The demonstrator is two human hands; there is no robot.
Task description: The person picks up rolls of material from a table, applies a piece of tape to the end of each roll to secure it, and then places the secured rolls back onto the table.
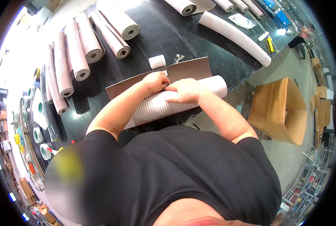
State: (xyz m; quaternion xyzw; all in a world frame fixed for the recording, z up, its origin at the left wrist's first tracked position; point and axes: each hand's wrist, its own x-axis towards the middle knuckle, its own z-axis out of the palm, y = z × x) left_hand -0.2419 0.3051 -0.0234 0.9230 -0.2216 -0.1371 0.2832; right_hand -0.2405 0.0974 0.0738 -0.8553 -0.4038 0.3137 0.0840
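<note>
The patterned mat roll [171, 109] lies crosswise in front of me on the black table [149, 41]. My right hand [185, 91] rests palm down on top of it, thumb spread from the fingers. My left hand [155, 83] is curled at the roll's far side, fingertips bunched near a small white piece [165, 73]; I can't tell whether they pinch anything.

Just beyond the roll, its loose flap [196, 71] stands up, plain brown side toward me. I'd judge this to be fastening work: keep the right palm's weight on so the coil stays tight, line the flap up with the roll, and smooth outward from the middle, or the edge may skew.

Past the flap stands a white tape roll [157, 61], with crumpled scraps [179, 58] beside it. Right of my roll, off the table, is an open cardboard box [277, 109]. Farther beyond it, more rolled mats [94, 54] lie to the left, and a long curved roll [237, 37] to the right.
</note>
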